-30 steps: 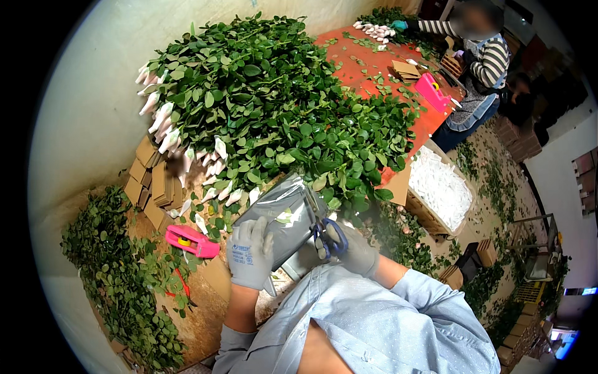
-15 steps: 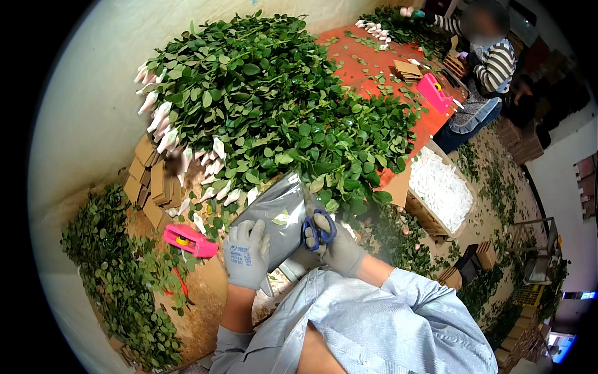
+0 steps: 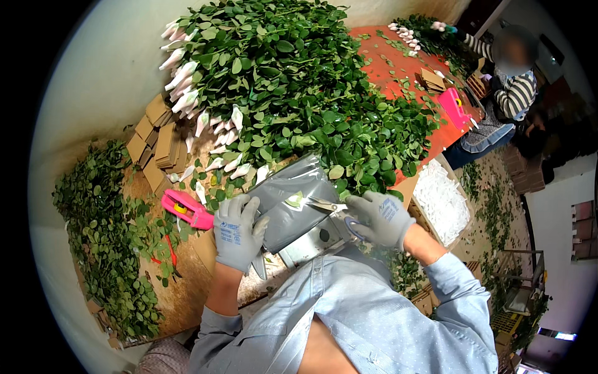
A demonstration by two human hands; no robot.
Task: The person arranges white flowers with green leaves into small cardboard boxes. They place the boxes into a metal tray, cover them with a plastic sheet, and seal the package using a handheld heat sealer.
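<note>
A grey glove covers my left hand (image 3: 238,232), its fingers closed on the left edge of a glossy dark grey plastic packet (image 3: 289,219). A leaf-shaped light patch shows on the packet's face. My right hand (image 3: 381,219), also gloved, grips a pair of scissors (image 3: 329,205) by the blue handles, partly hidden by the fingers. Their metal blades point left across the packet's right side. Under the packet's lower edge a grey metal plate (image 3: 311,243) shows. Directly beyond lies a large heap of leafy green stems (image 3: 280,93) with white-wrapped flower heads (image 3: 184,78).
A pink tape dispenser (image 3: 187,209) and red-handled pruning shears (image 3: 172,254) lie left, near cardboard pieces (image 3: 165,146) and a leafy pile (image 3: 93,230). Right stands a box of white pieces (image 3: 439,202). Another person in stripes works at the red table (image 3: 389,68), where a second pink dispenser (image 3: 455,107) sits.
My right hand has moved right and turned, bringing the scissor blades over the packet's right side. The packet lies flatter now. My left hand still holds its edge.
</note>
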